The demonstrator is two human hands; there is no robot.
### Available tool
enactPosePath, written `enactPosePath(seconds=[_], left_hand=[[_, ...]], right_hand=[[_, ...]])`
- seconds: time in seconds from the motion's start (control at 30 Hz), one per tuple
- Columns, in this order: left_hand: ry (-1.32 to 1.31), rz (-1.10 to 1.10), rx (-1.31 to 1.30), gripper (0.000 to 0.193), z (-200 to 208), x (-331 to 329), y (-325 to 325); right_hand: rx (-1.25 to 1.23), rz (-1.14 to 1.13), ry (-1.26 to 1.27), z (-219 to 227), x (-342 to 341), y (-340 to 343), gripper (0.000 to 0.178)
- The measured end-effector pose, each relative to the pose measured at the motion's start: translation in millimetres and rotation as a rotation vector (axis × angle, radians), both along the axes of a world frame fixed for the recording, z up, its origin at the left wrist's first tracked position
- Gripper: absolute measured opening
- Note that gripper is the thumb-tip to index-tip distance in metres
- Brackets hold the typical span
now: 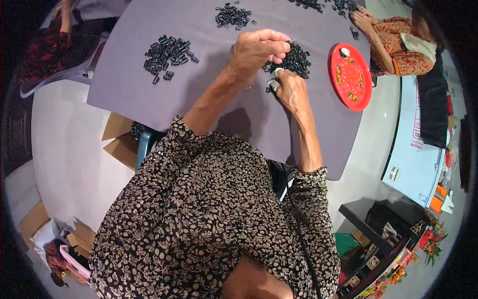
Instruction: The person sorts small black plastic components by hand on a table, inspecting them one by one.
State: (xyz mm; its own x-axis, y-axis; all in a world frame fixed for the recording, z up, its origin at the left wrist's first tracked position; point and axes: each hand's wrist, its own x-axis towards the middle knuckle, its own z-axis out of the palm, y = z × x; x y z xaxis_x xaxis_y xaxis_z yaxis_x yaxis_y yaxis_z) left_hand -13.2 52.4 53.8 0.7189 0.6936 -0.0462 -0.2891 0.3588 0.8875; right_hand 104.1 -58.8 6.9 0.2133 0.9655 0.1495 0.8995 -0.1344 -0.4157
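My left hand (256, 50) is raised over a pile of small black plastic parts (298, 62), its thumb and fingers closed in a pinch. Something thin and tiny shows at the fingertips, too small to name. Just below it, my right hand (293, 90) grips a crumpled white cloth (273, 83) at the near left edge of the pile. One or two loose black parts lie beside the cloth. Whether the right fingers also hold a part is hidden.
More black piles (167, 56) lie on the grey-covered table (318, 134), left and far. A red plate (335, 82) with a small white item sits at the right. Another person's hands (363, 19) rest at the far right; someone sits far left. An open cardboard box (122, 152) stands below.
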Motion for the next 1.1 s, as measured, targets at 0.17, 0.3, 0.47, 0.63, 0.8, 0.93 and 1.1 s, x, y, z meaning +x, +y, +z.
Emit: enactPosePath(seconds=[0.17,0.3,0.47,0.63,0.8,0.93,1.1], left_hand=[[-0.014,-0.009,-0.005,0.025,0,-1,2],[0.023,-0.031,0.005,0.026,13,1,0],[-0.022,-0.016,-0.026,0.027,29,9,-3],[-0.016,-0.054,-0.033,0.025,34,15,-10],[0.011,-0.077,-0.025,0.026,35,13,-20],[-0.058,-0.097,0.003,0.023,36,13,-26],[-0.080,-0.065,0.055,0.022,39,10,-29]], right_hand=[[-0.035,0.097,-0.170,0,-6,6,0.005],[-0.016,0.135,-0.165,-1,-4,1,0.006],[-0.004,-0.002,0.199,6,7,0,0.008],[0.158,-0.352,1.106,19,24,-13,0.013],[0.438,-0.116,1.343,55,38,-11,0.018],[0.554,0.001,1.393,70,37,-10,0.020],[0.538,0.025,1.209,87,30,-13,0.026]])
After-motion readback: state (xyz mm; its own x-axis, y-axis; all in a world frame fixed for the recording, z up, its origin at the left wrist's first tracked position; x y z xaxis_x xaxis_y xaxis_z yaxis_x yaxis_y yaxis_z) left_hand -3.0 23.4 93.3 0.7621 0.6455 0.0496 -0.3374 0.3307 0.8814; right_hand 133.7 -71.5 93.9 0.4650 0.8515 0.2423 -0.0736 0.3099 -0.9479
